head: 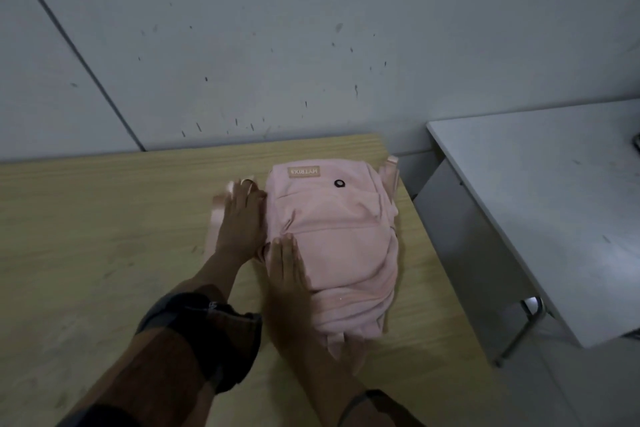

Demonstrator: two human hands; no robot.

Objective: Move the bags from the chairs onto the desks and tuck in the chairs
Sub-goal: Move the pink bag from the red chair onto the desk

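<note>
Now | left hand (pixel 242 218) flat, fingers together beside bag (pixel 339 246) | right hand (pixel 287 274) flat on bag

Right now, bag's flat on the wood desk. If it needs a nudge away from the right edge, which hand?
Right hand, probably. It lies flat on the pink backpack, so it can drag it left across the wooden desk. The left hand sits beside the bag on a strap, blocking that side.
</note>
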